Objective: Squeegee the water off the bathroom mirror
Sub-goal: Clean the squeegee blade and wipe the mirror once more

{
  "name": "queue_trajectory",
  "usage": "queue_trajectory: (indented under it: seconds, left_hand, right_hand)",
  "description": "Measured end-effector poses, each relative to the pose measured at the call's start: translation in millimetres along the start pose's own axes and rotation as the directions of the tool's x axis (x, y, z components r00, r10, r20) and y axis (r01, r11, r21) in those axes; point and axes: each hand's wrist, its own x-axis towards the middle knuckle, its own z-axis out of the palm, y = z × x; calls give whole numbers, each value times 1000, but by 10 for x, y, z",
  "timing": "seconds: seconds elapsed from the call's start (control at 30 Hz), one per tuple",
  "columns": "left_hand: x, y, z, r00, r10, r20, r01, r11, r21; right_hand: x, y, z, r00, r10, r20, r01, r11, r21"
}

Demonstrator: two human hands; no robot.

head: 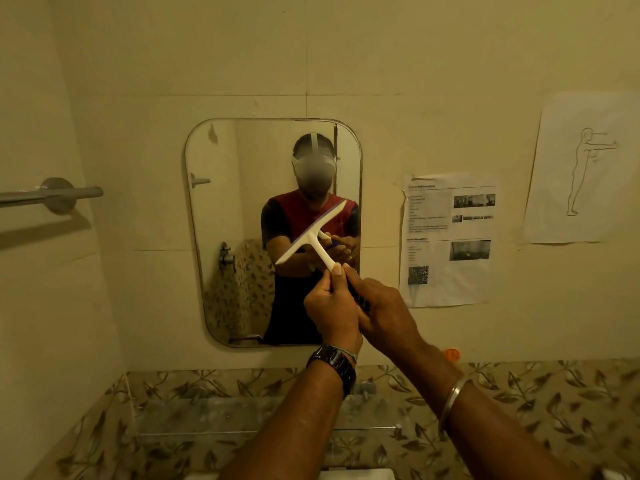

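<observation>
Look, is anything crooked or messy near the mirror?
Yes. The printed sheet right of the mirror is crinkled, and its left edge is lifting off the wall. The drawing sheet beside it hangs tilted. A dark mark shows near the mirror's top left corner.

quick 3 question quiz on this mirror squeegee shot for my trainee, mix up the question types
1. True or false: the blade of the squeegee lies level in front of the mirror.
2. How many hands hold the squeegee's handle? A) none B) one C) two
3. Fill in: the towel bar is mounted on the wall to the ___ of the mirror.

Key
1. False: the blade is tilted, with its right end higher.
2. C: the left hand and the right hand both grip it.
3. left
</observation>
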Motion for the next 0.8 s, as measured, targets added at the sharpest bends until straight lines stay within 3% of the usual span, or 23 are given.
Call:
queue_trajectory:
  seconds: [0.47,0.6,0.8]
  left_hand:
    - [-587,-460,-75,987,-149,55,139,977,161]
    - [-710,-386,-96,975,-213,62,204,971,128]
    - [-342,354,-146,1000,-4,29,5,999,-40]
  right_hand:
    - [-822,166,-20,988,150,-33,-147,987,64]
    - [-912,102,-131,988,152,-13,-151,988,39]
    - [-167,-333,-275,998,-56,-23,55,997,-60]
